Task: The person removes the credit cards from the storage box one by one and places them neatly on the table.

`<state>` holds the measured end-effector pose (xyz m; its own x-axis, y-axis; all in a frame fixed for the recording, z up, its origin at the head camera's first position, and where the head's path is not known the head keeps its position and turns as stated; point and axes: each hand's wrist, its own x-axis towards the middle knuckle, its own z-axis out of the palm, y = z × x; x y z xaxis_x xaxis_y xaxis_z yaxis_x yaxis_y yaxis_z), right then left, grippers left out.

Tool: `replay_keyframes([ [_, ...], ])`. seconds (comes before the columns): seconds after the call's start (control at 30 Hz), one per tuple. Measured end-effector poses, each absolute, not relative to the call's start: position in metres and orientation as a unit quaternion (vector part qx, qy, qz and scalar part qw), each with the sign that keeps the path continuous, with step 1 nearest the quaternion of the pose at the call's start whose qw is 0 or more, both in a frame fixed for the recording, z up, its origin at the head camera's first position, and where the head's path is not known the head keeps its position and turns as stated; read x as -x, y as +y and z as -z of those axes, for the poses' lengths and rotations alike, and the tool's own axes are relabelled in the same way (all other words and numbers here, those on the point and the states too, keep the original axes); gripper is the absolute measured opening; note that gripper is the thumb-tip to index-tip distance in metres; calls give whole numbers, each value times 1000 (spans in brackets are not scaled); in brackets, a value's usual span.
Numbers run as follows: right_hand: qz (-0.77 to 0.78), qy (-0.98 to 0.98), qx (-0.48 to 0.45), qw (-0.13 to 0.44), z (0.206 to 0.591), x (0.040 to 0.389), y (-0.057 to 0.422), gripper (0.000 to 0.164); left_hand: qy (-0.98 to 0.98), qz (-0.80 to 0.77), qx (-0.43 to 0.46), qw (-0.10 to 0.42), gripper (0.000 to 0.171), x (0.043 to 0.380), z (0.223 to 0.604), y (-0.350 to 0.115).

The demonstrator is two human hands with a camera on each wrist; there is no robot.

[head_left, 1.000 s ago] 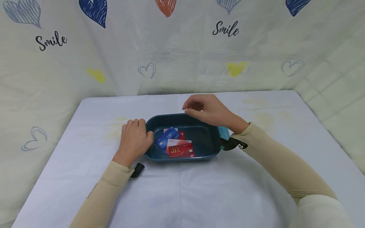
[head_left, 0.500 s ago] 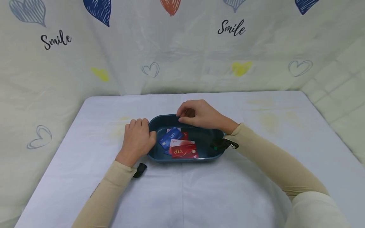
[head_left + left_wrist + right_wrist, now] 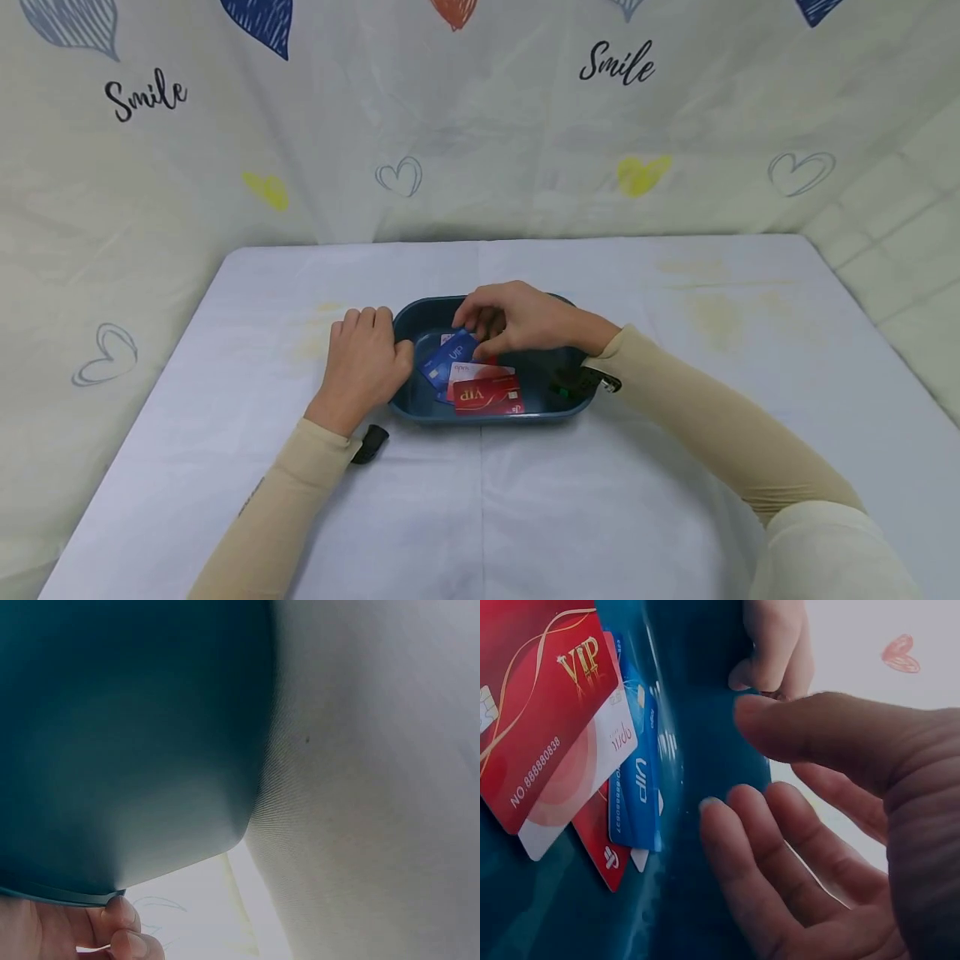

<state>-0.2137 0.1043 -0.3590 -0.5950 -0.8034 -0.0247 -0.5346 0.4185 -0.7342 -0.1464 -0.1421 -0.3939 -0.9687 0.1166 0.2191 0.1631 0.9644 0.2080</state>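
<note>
Teal tray gripped at left rim by left hand, likely for steadiness; right hand, empty, fingers parted, held over tray near VIP cards.

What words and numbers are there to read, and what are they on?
"Smile", twice: back cloth
"VIP": top red card
"NO.888880838": top red card
"VIP": blue card; its number is blurred
Pink-and-white card: word unclear
Lower red card: white mark, unclear
Left sleeve: print too small
</note>
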Motion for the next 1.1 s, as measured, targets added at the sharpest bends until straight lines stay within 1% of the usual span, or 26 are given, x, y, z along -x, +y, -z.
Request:
replay_keyframes([
  [0.23, 336, 803, 418, 260, 363, 215, 104, 53, -986, 111, 74, 100, 29, 147, 390, -140],
  [0.4, 311, 801, 423, 287, 365, 215, 104, 55, -985, 112, 77, 105, 28, 147, 389, -139],
  [0.7, 261, 807, 436, 302, 367, 214, 103, 58, -985, 113, 80, 106, 26, 148, 388, -139],
  [1.1, 212, 827, 440, 279, 379, 212, 98, 65, -984, 128, 76, 101, 23, 146, 390, -141],
])
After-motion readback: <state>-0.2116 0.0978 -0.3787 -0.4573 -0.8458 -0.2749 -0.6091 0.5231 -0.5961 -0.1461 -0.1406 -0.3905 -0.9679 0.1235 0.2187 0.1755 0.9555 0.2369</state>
